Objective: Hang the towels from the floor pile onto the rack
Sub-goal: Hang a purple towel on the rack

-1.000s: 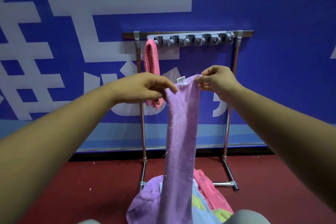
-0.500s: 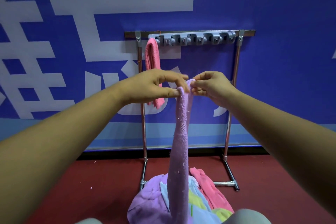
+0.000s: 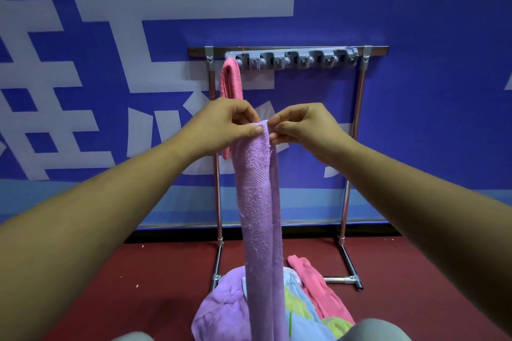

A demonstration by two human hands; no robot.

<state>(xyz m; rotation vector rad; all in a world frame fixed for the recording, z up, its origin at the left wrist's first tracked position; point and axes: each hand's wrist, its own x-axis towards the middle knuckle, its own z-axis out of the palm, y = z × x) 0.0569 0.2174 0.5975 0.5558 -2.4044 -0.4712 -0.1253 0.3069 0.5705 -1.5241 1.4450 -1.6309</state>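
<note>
One blue wall (image 3: 415, 8) with large white shapes fills the background, and under it we see a dark red floor (image 3: 138, 271). On this floor, close to the wall, stands the rack (image 3: 357, 124): two thin shiny metal posts, flat feet, and one straight top bar.

In front of the rack hangs the purple towel (image 3: 257, 202). It is gathered into a long narrow band, soft and loopy in texture, with one woven stripe across it. Its top is at the height of the hands. Its lower part passes in front of the pile (image 3: 221, 310) and leaves the picture at the bottom.

The pile lies on the floor between the rack's feet, on the near side. We count in it crumpled towels of purple, light blue, yellow-green and pink.

A pink towel (image 3: 231, 80) hangs folded at the left end of the top bar. Beside it a grey plastic strip of hooks (image 3: 291, 59) runs along the bar.

The left hand (image 3: 221, 124) pinches the top edge of the purple towel between thumb and curled fingers. The right hand (image 3: 302, 126) pinches the same edge with its fingertips, just beside the left.
</note>
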